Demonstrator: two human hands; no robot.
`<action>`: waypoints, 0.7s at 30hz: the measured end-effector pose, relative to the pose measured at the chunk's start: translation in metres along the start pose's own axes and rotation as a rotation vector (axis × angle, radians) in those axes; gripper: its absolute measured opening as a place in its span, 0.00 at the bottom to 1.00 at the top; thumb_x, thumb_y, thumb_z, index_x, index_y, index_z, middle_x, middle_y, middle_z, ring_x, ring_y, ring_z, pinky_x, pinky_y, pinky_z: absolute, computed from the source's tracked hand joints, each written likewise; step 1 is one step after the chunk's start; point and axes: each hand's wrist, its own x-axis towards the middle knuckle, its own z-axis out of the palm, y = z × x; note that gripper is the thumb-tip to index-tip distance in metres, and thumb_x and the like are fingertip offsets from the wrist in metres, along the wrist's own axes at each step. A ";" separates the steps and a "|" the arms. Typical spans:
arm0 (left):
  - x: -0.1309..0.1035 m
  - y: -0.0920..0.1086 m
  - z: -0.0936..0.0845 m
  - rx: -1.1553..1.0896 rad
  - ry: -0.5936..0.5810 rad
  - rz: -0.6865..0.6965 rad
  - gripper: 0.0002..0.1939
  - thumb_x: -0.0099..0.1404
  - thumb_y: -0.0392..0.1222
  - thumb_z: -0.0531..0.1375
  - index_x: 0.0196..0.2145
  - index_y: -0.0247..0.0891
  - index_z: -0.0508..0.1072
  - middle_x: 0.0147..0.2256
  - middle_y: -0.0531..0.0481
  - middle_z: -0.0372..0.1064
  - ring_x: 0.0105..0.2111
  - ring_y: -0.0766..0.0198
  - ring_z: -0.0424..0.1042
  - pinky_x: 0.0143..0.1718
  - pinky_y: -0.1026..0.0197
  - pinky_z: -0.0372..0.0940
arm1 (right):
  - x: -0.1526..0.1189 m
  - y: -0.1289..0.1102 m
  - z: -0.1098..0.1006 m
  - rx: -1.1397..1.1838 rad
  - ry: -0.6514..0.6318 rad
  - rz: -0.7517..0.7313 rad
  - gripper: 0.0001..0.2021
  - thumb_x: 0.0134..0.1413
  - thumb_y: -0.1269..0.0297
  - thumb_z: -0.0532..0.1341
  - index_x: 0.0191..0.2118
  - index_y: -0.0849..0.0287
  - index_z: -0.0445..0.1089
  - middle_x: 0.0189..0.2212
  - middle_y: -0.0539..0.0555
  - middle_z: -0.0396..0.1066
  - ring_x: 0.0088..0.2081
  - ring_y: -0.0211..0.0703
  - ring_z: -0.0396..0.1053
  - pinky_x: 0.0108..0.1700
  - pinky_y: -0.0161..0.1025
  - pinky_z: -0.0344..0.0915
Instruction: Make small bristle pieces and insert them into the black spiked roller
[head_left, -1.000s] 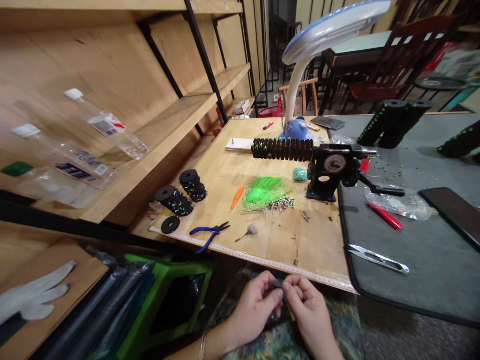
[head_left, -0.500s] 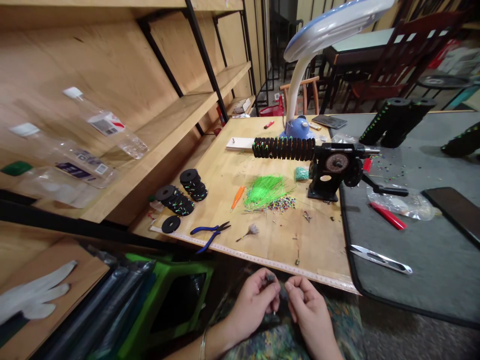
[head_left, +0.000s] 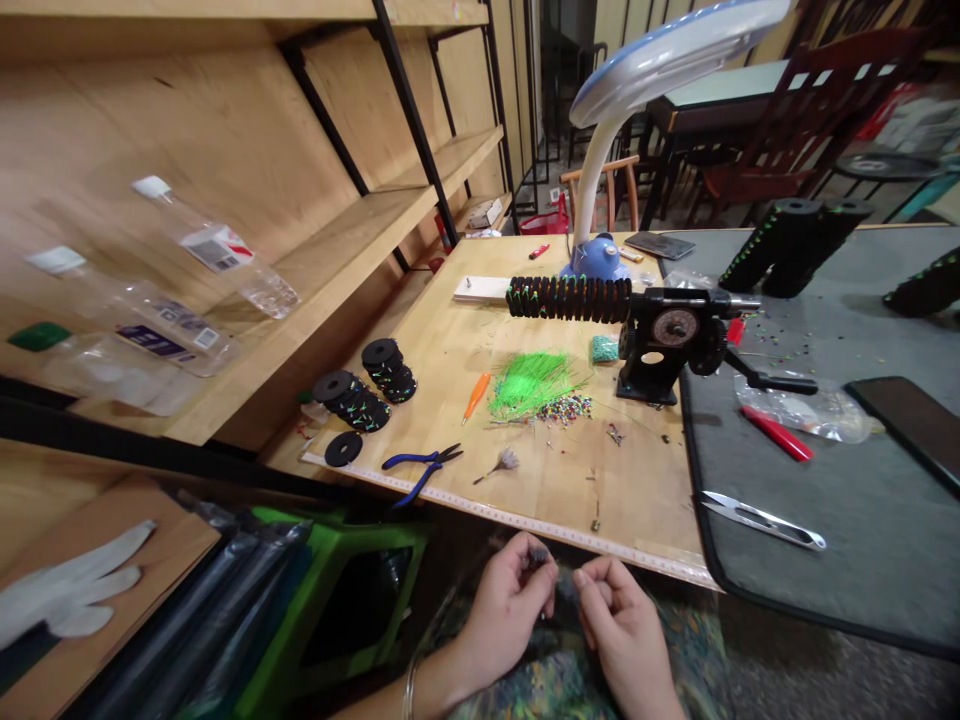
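Observation:
Below the table's front edge, my left hand (head_left: 511, 605) is closed in a pinch on a small grey tuft (head_left: 538, 556), only partly visible between the fingers. Just to its right, my right hand (head_left: 621, 620) is also pinched; whatever it holds is too fine or hidden to make out. A narrow gap separates the fingertips. On the table ahead lie a similar grey tuft with a dark stem (head_left: 504, 462), blue-handled pliers (head_left: 424, 468), a bundle of bright green strands (head_left: 531, 382) and a pile of multicoloured beads (head_left: 566, 408).
A black hand-cranked device (head_left: 652, 345) carries a row of black discs. Black foam spools (head_left: 351, 402) stand at left by an orange-handled tool (head_left: 475, 398). Silver thread snips (head_left: 765, 520) and a red pen-like object (head_left: 777, 433) lie on the grey mat (head_left: 787, 580). A lamp (head_left: 596, 255) stands behind.
Both hands keep their pinched poses low in front of the table, with only slight finger shifts. The view has moved a touch; nothing on the table has changed place.

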 end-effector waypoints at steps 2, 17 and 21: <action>-0.001 0.001 0.000 0.031 0.022 0.031 0.17 0.61 0.53 0.60 0.27 0.39 0.61 0.20 0.58 0.58 0.20 0.69 0.59 0.25 0.66 0.56 | 0.001 -0.001 0.001 -0.011 0.003 -0.001 0.24 0.45 0.39 0.63 0.24 0.57 0.62 0.12 0.39 0.51 0.15 0.29 0.45 0.18 0.29 0.42; -0.005 -0.005 -0.005 0.403 0.085 0.260 0.08 0.65 0.41 0.57 0.29 0.38 0.68 0.24 0.53 0.64 0.24 0.67 0.62 0.26 0.66 0.56 | 0.001 -0.014 0.007 0.033 -0.009 0.068 0.26 0.38 0.36 0.65 0.24 0.58 0.64 0.09 0.39 0.53 0.12 0.29 0.46 0.17 0.28 0.42; -0.005 -0.006 -0.005 0.420 0.067 0.262 0.07 0.64 0.40 0.57 0.29 0.38 0.68 0.24 0.52 0.66 0.23 0.67 0.62 0.26 0.66 0.56 | 0.003 -0.012 0.006 0.046 -0.041 0.064 0.26 0.39 0.38 0.65 0.26 0.59 0.66 0.10 0.39 0.54 0.12 0.28 0.47 0.17 0.28 0.43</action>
